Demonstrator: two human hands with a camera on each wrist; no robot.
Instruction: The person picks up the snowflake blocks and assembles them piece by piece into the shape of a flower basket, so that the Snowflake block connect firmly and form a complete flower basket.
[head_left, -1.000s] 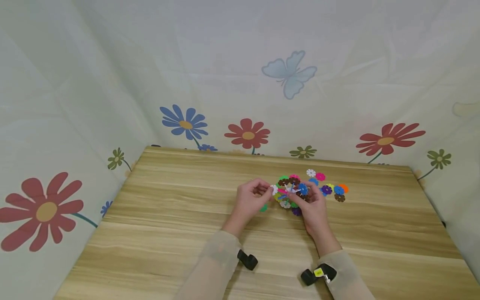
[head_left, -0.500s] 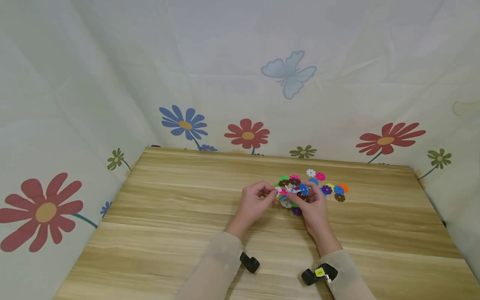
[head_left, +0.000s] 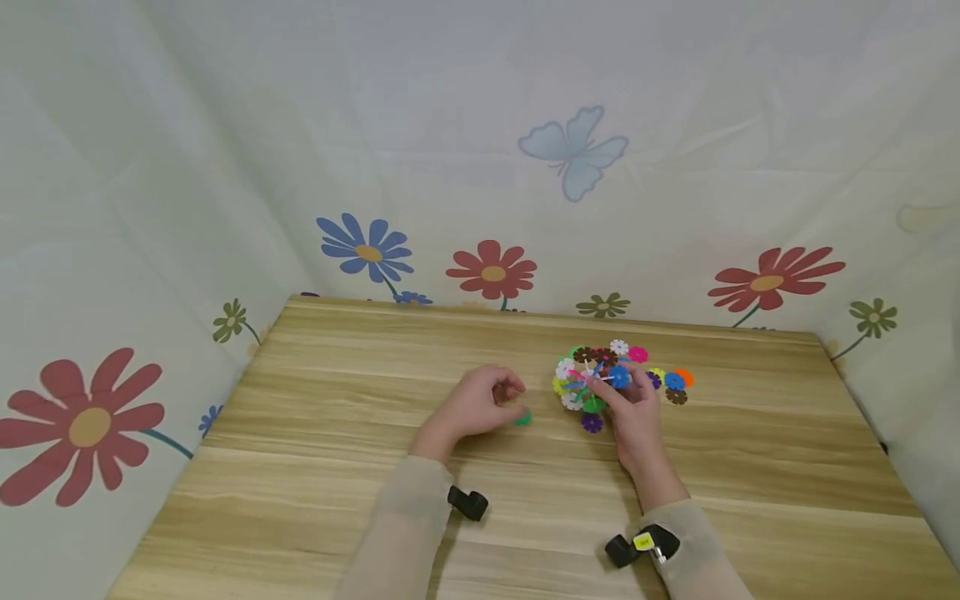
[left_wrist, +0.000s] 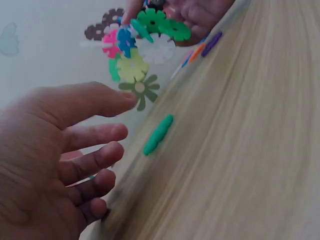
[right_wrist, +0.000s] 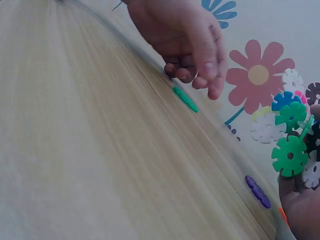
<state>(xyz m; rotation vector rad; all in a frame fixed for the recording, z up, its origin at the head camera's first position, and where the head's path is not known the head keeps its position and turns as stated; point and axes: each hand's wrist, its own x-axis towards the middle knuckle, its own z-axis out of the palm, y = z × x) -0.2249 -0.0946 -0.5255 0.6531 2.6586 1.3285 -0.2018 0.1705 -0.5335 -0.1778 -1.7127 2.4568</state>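
Right hand (head_left: 636,417): gripping notched-disc cluster (head_left: 594,405); left hand (head_left: 476,404): slack-fingered near green disc (left_wrist: 159,135); wood-grained surface (head_left: 360,392), creased fabric (head_left: 420,150) beyond far edge.

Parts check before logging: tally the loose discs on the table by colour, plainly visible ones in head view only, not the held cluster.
White disc: 1
Pink disc: 1
Yellow disc: 1
Orange disc: 1
Blue disc: 1
Brown disc: 1
Green disc: 1
Purple discs: 2
Total: 9
More may be hidden behind the right hand.
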